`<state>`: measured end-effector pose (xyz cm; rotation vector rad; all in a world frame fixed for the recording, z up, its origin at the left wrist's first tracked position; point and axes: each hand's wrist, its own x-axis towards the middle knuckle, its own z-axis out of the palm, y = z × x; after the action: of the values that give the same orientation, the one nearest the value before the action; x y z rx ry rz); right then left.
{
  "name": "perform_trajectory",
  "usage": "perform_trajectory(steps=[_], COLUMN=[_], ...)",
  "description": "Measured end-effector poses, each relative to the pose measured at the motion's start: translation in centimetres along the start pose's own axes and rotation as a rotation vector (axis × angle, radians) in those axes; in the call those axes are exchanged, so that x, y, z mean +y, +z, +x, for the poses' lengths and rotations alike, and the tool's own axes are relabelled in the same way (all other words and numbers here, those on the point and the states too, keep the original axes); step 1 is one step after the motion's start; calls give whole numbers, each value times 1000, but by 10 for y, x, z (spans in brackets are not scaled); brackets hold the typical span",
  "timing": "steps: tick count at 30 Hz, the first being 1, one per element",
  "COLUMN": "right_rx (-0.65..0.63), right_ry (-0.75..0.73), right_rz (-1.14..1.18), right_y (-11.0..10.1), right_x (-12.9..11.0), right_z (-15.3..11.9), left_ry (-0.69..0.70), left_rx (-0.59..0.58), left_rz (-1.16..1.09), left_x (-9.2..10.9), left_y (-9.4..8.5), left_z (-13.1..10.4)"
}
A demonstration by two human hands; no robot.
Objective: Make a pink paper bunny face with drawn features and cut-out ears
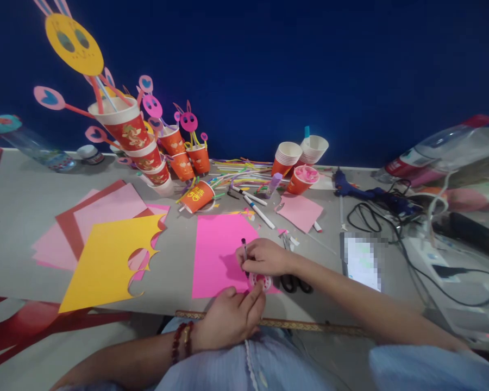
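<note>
A bright pink sheet (215,255) lies on the grey table in front of me. My right hand (264,257) is closed around a dark-capped pen (245,248), held nearly upright over the sheet's right part. Just below it, a small round white ring (262,282) rests at the sheet's lower right. My left hand (236,316) reaches over the sheet's bottom edge, its fingers extended and fingertips on the ring. Black-handled scissors (295,283) lie right of the ring, partly under my right forearm.
Yellow cut paper (106,255) and stacked pink and red sheets (71,231) lie left. Decorated cups (132,133), pipe cleaners, markers (259,212) and plain cups (287,155) stand or lie behind. A phone (362,260), glue gun (350,187), cables and power strip occupy the right.
</note>
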<state>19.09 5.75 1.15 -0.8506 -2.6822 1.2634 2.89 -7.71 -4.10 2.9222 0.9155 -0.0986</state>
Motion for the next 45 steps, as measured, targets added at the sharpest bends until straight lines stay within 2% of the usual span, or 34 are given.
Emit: perform_trajectory(steps=[10,22,31,36,45], right_rx=[-50,57,254,401,607], right_ry=[-30,-4,69,102,191], right_rz=[30,240,300,334,254], right_y=[-1,-4,-1,8,35], right_x=[5,29,37,35,22], right_z=[4,-3,-34,-57,-92], left_ry=[2,0,-14,-15,0], left_rx=[11,15,44,55,-9], left_rz=[27,65,58,56,60], left_x=[1,2,3,2,1], left_y=[1,0,-2,-1,-2], left_z=[2,2,2,2,2])
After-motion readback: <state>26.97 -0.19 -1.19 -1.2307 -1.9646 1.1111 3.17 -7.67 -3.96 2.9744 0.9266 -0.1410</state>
